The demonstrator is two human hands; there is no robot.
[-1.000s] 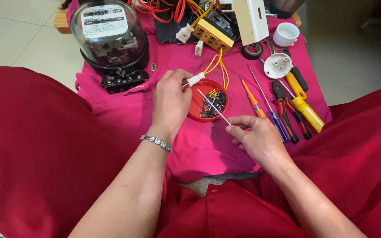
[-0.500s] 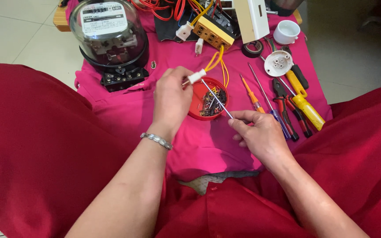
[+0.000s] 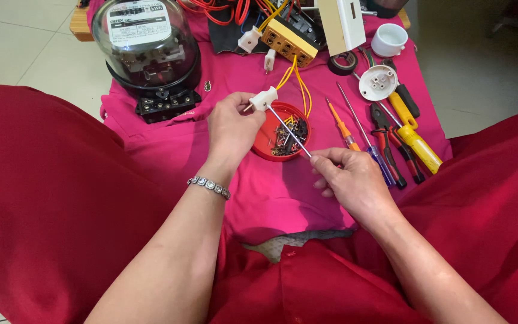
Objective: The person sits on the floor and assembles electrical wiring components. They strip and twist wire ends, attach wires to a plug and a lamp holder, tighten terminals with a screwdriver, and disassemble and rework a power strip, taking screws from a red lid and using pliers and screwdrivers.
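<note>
Small white plug (image 3: 264, 98) held up, thin screwdriver (image 3: 288, 131) tip touching it

A round electricity meter (image 3: 146, 54) stands at the far left of the pink cloth, under a clear glass dome on a black base. On its top face sits a pale rectangular label (image 3: 138, 23), white to light grey, printed with small dark markings and framed by a thin dark border. Below the label, inside the dome, a narrow strip of small dial windows shows, too small to make out. A small dark emblem (image 3: 207, 86) is stitched on the pink cloth just right of the meter's base. No packages, signs or screens appear.
</note>
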